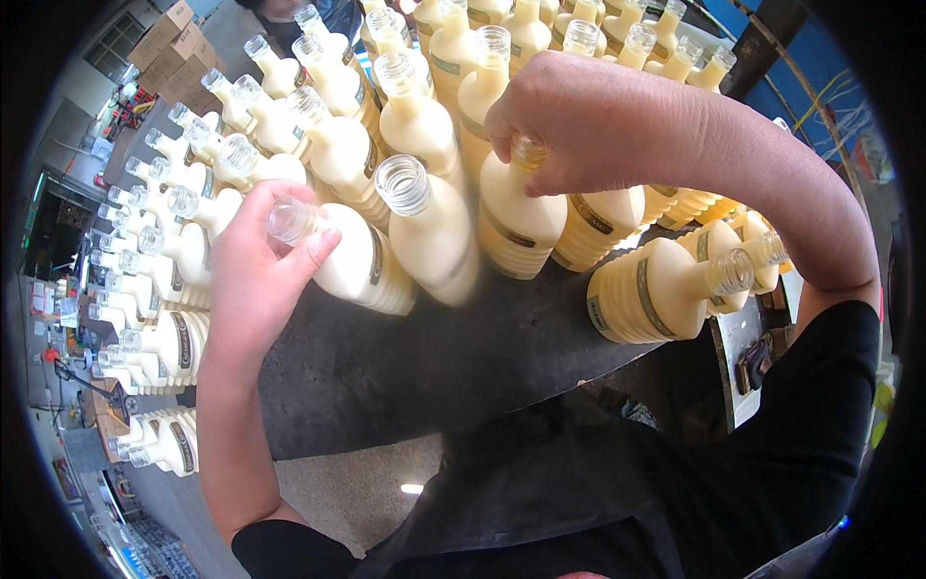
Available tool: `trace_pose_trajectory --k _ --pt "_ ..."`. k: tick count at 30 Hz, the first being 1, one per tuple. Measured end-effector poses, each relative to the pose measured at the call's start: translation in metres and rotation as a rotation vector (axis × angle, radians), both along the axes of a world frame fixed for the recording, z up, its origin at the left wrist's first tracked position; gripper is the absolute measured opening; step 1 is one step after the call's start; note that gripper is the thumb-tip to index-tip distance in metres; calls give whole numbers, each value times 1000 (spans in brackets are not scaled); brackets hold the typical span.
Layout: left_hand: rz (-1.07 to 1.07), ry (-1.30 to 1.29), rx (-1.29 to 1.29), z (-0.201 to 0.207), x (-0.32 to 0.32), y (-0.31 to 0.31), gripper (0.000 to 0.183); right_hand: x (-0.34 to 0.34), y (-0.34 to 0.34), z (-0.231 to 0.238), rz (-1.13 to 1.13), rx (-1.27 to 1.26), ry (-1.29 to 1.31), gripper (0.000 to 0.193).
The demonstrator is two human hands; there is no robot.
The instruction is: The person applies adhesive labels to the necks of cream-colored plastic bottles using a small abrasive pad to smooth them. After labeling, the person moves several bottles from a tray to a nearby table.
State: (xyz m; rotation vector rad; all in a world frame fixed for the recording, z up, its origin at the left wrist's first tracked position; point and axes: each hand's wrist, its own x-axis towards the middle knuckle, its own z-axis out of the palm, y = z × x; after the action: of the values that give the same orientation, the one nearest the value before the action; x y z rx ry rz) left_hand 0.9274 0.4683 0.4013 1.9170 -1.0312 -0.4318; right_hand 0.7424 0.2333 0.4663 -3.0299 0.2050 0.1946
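Cream-coloured liquid fills a clear bottle (359, 253) at the left of the front row, and my left hand (265, 251) is closed round its threaded neck. Just right of it stands another filled bottle (434, 236) with an uncapped, threaded glass mouth, touched by neither hand. My right hand (579, 125) reaches across from the right, its fingers closed at the neck of a third bottle (521, 217). Part of that neck is hidden behind the fingers. Both held bottles rest on the dark table (405, 367).
Rows of similar uncapped bottles (338, 154) crowd the table's far and left sides. One bottle (646, 289) stands near the right edge. Cardboard boxes (174, 48) are stacked at the back left. A person (309, 19) is partly visible beyond the bottles.
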Motion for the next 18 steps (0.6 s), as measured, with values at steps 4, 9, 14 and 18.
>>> trace_pose_trajectory --k 4,9,14,18 --pt "40 -43 26 -1 -1 1 28 0 1 5 5 8 18 30" --pt "48 -49 -62 -7 -5 4 26 0 5 7 -6 15 38 38" --pt "92 -104 -29 -7 -3 2 29 8 20 15 43 -28 -86 57" --pt "129 -161 10 -4 -11 0 30 35 48 -1 145 76 -182 55"
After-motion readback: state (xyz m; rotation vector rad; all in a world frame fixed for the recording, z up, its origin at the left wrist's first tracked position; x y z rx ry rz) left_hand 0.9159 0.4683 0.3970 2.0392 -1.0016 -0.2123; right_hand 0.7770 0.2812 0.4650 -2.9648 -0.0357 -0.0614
